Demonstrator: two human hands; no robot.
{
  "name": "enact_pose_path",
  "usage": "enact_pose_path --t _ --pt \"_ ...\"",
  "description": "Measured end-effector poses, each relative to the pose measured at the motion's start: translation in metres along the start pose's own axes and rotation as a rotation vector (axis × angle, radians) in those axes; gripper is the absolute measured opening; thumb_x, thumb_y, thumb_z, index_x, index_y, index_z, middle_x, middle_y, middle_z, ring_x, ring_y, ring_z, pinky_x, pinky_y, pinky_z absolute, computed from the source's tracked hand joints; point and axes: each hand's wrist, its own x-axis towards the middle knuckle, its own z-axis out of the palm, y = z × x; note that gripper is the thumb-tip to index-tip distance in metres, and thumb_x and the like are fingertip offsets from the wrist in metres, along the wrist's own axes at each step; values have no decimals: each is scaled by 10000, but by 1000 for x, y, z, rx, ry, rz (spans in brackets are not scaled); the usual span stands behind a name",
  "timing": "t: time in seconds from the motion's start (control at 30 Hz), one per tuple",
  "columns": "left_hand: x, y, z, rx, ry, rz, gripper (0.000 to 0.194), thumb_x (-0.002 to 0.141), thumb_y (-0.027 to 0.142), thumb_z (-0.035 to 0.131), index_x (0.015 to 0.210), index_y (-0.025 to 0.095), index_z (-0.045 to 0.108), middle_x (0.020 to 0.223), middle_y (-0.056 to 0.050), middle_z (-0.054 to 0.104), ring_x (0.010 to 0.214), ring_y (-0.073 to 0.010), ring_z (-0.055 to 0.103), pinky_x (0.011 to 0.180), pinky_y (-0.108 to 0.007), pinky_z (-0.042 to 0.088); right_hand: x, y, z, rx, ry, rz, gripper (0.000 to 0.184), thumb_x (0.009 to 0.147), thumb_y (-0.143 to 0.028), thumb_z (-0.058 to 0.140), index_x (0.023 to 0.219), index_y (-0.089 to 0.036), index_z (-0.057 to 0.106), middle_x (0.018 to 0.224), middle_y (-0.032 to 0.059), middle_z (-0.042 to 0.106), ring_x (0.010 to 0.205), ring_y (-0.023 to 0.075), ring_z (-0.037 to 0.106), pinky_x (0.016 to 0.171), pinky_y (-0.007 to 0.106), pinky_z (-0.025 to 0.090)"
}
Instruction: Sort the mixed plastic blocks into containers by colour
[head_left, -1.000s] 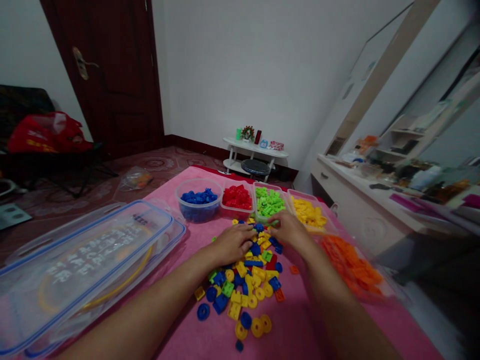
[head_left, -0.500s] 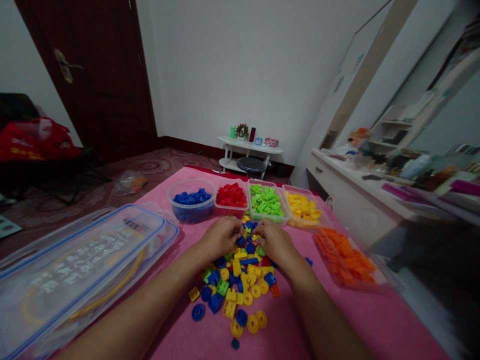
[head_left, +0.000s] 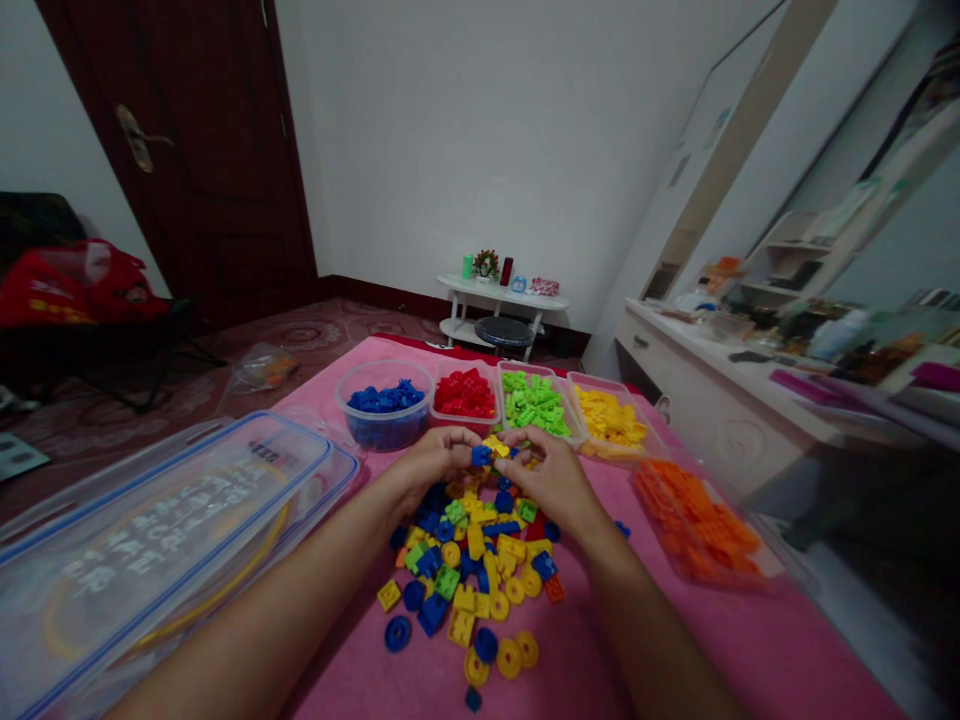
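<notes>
Above the far end of a loose pile of toy bricks (head_left: 476,540), my two hands meet with their fingertips close together. My left hand (head_left: 435,460) is closed on a small blue brick (head_left: 481,456). Pinched at the fingertips of my right hand (head_left: 553,475) is a yellow brick (head_left: 496,447), which touches or nearly touches the blue one; whether they are joined I cannot tell. Blue, yellow, green and a few orange pieces, with several round wheels, make up the pile. My hands hide part of its far end.
Behind my hands stand tubs of blue (head_left: 385,432), red (head_left: 466,415), green (head_left: 538,430) and yellow bricks (head_left: 607,440). An orange-brick tub (head_left: 697,530) lies right. A lidded plastic box (head_left: 172,530) fills the left of the pink cloth (head_left: 592,630).
Both hands have risen slightly from the pile and come closer together. A blue and a yellow brick now show between their fingertips. The view has shifted slightly.
</notes>
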Motion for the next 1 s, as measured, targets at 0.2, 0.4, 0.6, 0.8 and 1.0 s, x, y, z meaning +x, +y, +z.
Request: enact_pose_path --t 0.2,0.4,0.6,0.8,1.0 --pt "-2 0 -2 -164 -159 -99 353 619 309 797 847 107 619 687 -24 617 547 -55 536 523 -153 399 -3 -8 2 245 -73 68 256 652 -233 685 865 -186 552 697 -32 622 515 89 543 491 204 444" --pt "-3 -3 -2 -91 -184 -91 361 623 318 792 888 117 651 774 -43 656 569 -51 535 540 -155 394 -2 -1 -5 351 -165 83 394 698 -275 676 1070 -170 602 872 28 676 681 122 631 602 232 498" --pt "-5 -5 5 104 -154 -37 337 699 314 693 978 126 670 752 -43 672 548 -62 531 516 -159 380 -3 2 -8 315 -189 160 372 657 -308 697 988 -148 638 654 -10 640 493 105 564 463 211 433" --pt "-3 -7 12 161 -49 6 455 709 258 662 1147 144 621 675 -7 653 538 -108 585 464 -169 381 19 22 -50 57 114 176 393 645 -285 643 992 -102 641 582 2 620 493 146 584 474 243 454" --pt "2 -6 9 -34 102 -13 242 710 212 682 927 105 665 586 9 592 444 -53 502 424 -145 373 59 32 -115 -611 420 177 413 715 -247 598 1101 -116 661 950 118 698 820 221 665 729 315 503"
